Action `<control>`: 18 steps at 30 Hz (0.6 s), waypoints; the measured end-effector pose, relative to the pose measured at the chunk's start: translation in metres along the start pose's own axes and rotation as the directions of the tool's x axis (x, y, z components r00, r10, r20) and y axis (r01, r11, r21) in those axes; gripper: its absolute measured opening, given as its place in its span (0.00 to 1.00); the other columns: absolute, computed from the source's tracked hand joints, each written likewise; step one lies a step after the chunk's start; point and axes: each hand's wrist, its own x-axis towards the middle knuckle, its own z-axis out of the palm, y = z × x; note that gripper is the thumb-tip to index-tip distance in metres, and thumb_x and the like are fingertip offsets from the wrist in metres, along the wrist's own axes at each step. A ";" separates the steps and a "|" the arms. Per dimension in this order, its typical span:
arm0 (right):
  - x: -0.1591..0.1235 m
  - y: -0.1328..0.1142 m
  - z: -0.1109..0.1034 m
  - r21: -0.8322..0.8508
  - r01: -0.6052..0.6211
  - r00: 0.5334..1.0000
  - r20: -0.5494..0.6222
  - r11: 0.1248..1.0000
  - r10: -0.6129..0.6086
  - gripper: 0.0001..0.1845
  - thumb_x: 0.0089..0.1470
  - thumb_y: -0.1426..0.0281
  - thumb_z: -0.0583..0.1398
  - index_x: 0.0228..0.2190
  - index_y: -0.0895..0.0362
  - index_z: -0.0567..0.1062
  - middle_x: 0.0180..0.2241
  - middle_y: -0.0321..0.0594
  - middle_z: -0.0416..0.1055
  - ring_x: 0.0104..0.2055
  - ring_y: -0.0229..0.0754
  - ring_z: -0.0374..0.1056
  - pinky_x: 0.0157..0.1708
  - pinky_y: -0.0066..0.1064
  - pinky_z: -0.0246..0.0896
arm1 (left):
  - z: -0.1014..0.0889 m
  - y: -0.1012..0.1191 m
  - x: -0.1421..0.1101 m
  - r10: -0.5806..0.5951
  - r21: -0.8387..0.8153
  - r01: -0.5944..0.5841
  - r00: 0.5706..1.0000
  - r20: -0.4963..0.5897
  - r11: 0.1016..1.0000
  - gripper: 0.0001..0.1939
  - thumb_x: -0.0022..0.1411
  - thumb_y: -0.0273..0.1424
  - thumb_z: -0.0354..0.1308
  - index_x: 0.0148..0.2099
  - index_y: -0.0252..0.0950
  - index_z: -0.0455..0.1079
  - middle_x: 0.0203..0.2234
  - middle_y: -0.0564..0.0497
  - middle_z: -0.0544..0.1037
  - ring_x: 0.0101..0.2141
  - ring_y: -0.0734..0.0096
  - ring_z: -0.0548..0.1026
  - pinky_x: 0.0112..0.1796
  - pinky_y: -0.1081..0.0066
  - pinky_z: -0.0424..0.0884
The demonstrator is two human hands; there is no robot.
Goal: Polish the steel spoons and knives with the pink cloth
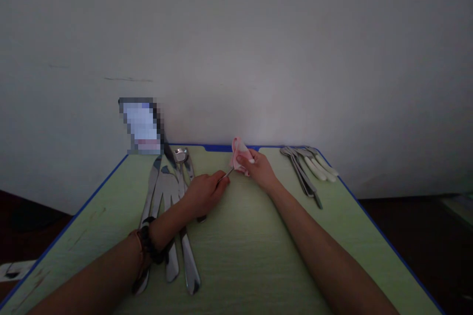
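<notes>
My left hand (204, 192) is closed around the handle of a thin metal utensil (228, 173) near the middle of the green table (244, 236). My right hand (258, 167) pinches a pink cloth (239, 153) wrapped over the utensil's far end, so that end is hidden. The two hands sit close together, joined by the utensil. Bracelets show on my left wrist.
Several large steel serving utensils (173, 206) lie on the left, partly under my left forearm. A bunch of spoons and white-handled cutlery (308, 167) lies at the far right. A blurred-out upright object (142, 125) stands at the back left against the wall.
</notes>
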 end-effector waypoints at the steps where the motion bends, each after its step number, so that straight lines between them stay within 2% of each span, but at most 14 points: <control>1: 0.000 0.000 0.001 -0.016 0.022 1.000 -0.012 1.000 -0.023 0.12 0.45 0.58 0.62 0.25 0.54 0.74 0.20 0.34 0.67 0.24 0.38 0.58 0.24 0.28 0.52 | 0.000 0.000 0.000 0.001 -0.008 -0.002 1.000 -0.002 1.000 0.17 0.68 0.36 0.38 0.42 0.37 0.67 0.29 0.48 0.78 0.33 0.64 0.76 0.34 0.70 0.64; 6: -0.001 0.001 0.003 -0.019 0.056 0.998 -0.041 0.998 -0.056 0.17 0.49 0.54 0.58 0.23 0.55 0.72 0.19 0.34 0.65 0.22 0.37 0.57 0.23 0.28 0.51 | -0.002 0.002 -0.001 0.013 -0.042 -0.014 1.000 -0.006 0.999 0.16 0.68 0.36 0.38 0.42 0.38 0.67 0.30 0.48 0.78 0.34 0.64 0.76 0.35 0.71 0.65; 11: -0.002 0.003 0.003 0.068 -0.016 0.999 -0.040 0.998 0.019 0.23 0.48 0.48 0.56 0.22 0.56 0.70 0.16 0.34 0.63 0.20 0.37 0.58 0.20 0.28 0.52 | -0.003 0.004 -0.001 0.010 -0.049 -0.010 1.000 0.006 0.999 0.16 0.68 0.36 0.38 0.41 0.38 0.66 0.29 0.49 0.78 0.33 0.65 0.76 0.34 0.72 0.64; 15: 0.000 0.004 0.005 0.249 -0.072 0.994 -0.061 0.966 0.090 0.24 0.45 0.47 0.58 0.24 0.56 0.70 0.19 0.34 0.67 0.21 0.38 0.62 0.22 0.30 0.58 | -0.003 0.004 0.000 0.019 -0.004 -0.019 1.000 0.012 1.000 0.17 0.68 0.37 0.38 0.38 0.38 0.66 0.27 0.50 0.77 0.31 0.66 0.75 0.32 0.72 0.63; 18: 0.003 0.003 0.006 0.437 -0.107 0.983 -0.090 0.893 0.161 0.24 0.46 0.47 0.57 0.29 0.56 0.71 0.23 0.37 0.71 0.24 0.39 0.66 0.23 0.31 0.62 | -0.002 0.003 0.000 0.039 0.041 -0.039 0.999 0.014 0.998 0.19 0.69 0.38 0.36 0.36 0.38 0.66 0.25 0.49 0.76 0.29 0.65 0.74 0.32 0.71 0.63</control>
